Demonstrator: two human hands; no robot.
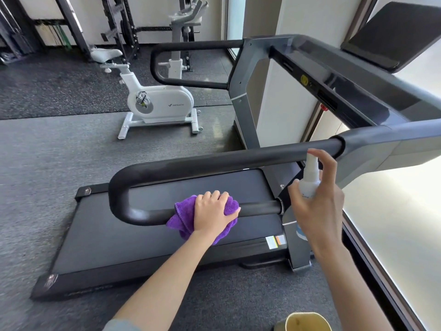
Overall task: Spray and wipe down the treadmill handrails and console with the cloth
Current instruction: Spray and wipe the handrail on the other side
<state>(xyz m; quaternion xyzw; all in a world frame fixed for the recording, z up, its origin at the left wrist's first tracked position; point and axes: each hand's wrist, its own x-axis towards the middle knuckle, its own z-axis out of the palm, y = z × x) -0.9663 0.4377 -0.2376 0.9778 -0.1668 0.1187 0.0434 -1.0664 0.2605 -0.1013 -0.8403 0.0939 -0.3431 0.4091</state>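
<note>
Lower centre, the left hand [211, 215] presses the cloth [183, 218] around the near handrail [238, 161], fingers curled over it. To its right, the right hand [317, 199] grips the bottle [309, 180], forefinger on top. Aimed this close, spray may miss the rail and wet the belt [167, 235].

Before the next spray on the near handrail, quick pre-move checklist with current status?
1. Left hand grips the purple cloth: ok.
2. Cloth wrapped on the near handrail's lower bar: ok.
3. Right hand holds the spray bottle, index finger on top: ok.
4. Nozzle aimed at the handrail's upper bar: cannot tell, the finger hides it.
5. Liquid left in the bottle: cannot tell.
6. Far handrail and console wiped: cannot tell.
</note>
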